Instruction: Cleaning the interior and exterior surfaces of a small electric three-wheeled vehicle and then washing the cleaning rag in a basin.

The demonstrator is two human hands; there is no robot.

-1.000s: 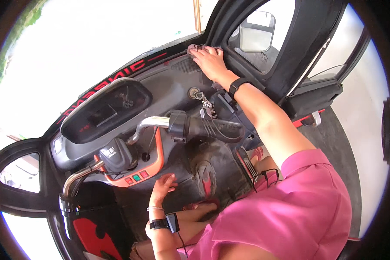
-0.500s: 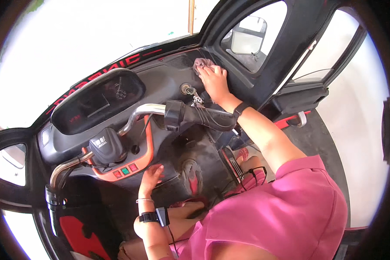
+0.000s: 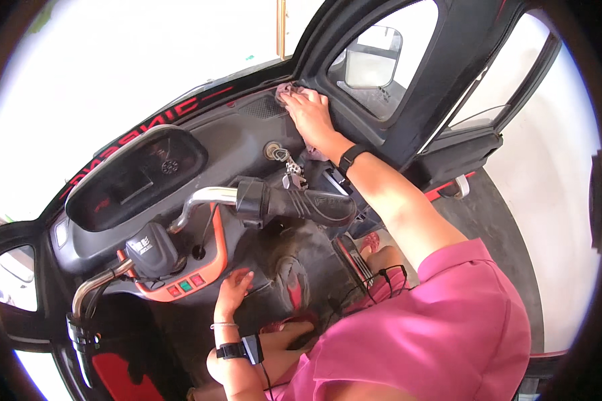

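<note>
A dusty-pink cloth [image 3: 287, 92] lies bunched at the far right corner of the black dashboard [image 3: 237, 127], beside the windscreen pillar. My right hand [image 3: 309, 115] presses it there, its fingers spread over the fabric. Another bit of pinkish fabric [image 3: 316, 154] peeks out below that wrist. Just left of the wrist, keys on a ring [image 3: 291, 170] hang from the ignition lock [image 3: 272, 150]. My left hand [image 3: 234, 292] hovers below the orange-trimmed switch panel [image 3: 211, 267], loosely curled with thumb and fingers apart; nothing shows in it.
A handlebar with a black grip [image 3: 321, 207] crosses below my right forearm. The instrument display [image 3: 137, 177] sits to its left, and a side mirror [image 3: 374, 63] shows through the right window. An open door [image 3: 458, 157] stands at the right. Pedals [image 3: 354, 260] lie near my feet.
My right hand has slid the cloth left and farther up toward the windscreen edge, beside the dashboard grille. The whole view has shifted slightly. My left hand stays in nearly the same place.
</note>
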